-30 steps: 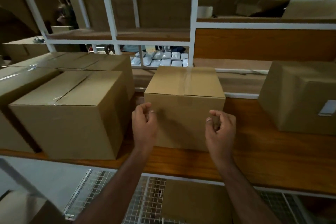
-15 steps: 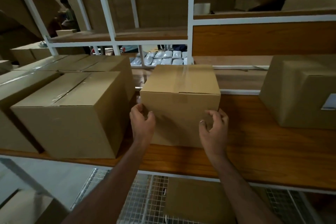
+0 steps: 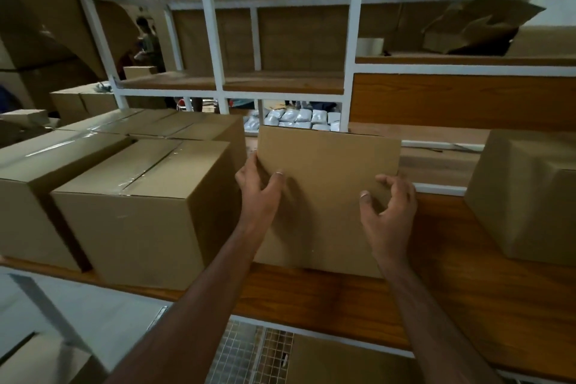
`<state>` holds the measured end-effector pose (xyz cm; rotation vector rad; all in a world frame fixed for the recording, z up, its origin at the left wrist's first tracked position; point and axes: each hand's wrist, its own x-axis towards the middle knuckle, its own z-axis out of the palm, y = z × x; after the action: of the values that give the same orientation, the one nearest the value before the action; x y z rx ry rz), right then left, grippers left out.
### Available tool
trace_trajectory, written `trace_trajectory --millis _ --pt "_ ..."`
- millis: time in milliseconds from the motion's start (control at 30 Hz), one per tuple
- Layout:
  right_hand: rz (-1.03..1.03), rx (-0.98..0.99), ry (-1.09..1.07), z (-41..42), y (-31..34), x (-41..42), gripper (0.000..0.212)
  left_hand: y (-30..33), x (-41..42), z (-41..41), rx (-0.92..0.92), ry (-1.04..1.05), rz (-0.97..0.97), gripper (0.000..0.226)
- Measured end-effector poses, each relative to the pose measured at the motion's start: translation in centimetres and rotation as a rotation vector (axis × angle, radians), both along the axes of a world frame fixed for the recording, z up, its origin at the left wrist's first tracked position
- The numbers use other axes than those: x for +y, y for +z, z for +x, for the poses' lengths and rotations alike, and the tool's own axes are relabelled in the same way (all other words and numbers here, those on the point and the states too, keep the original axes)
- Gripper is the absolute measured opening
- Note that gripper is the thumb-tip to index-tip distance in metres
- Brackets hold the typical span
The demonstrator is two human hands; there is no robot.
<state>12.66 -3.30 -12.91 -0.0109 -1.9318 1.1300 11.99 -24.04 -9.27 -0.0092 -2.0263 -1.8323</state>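
Note:
A plain brown cardboard box [image 3: 330, 193] stands on the wooden shelf [image 3: 467, 305] in the middle of the view. Only its front face shows; its top is out of sight. My left hand [image 3: 258, 193] grips the box's left edge, fingers round the side and thumb on the front face. My right hand [image 3: 389, 212] grips the right edge, fingers curled round the corner and thumb on the front. The box's lower edge meets the shelf.
Several large taped boxes [image 3: 137, 206] crowd the shelf close to the left of the held box. Another box [image 3: 530, 196] sits at the right. White rack posts [image 3: 349, 97] rise behind. Wire mesh [image 3: 246, 352] lies below. A person [image 3: 149, 44] stands far back left.
Both hands went from hovering before the box to gripping its side edges. The box's top face has dropped from sight. The view has moved closer and tilted up.

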Motion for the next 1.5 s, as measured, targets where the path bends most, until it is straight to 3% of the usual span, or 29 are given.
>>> trace_trajectory --millis 400,600,833,1067,1367,1500 --pt "0.020 0.253 0.008 -4.6 11.2 -3.9 0.041 11.7 -2.7 -2.8 0.292 0.002 0.091 0.073" --pt "-0.035 0.310 0.085 -6.3 16.4 -9.4 0.039 15.7 -8.0 -4.7 0.376 0.046 0.079 0.077" --pt "-0.053 0.377 0.174 -9.1 18.7 -19.5 0.039 16.5 -18.5 -8.2 0.386 0.124 0.150 0.080" --pt "0.015 0.439 0.241 -14.4 19.3 -32.3 0.041 17.8 -32.1 -11.7 0.436 0.132 0.269 0.058" --pt "0.299 0.333 0.312 -19.8 19.0 -47.0 0.044 14.8 -48.2 -18.0 0.349 0.205 0.406 0.056" --pt "0.310 0.308 0.287 -22.5 17.9 -50.7 0.042 13.3 -51.8 -20.7 0.303 0.215 0.393 0.054"
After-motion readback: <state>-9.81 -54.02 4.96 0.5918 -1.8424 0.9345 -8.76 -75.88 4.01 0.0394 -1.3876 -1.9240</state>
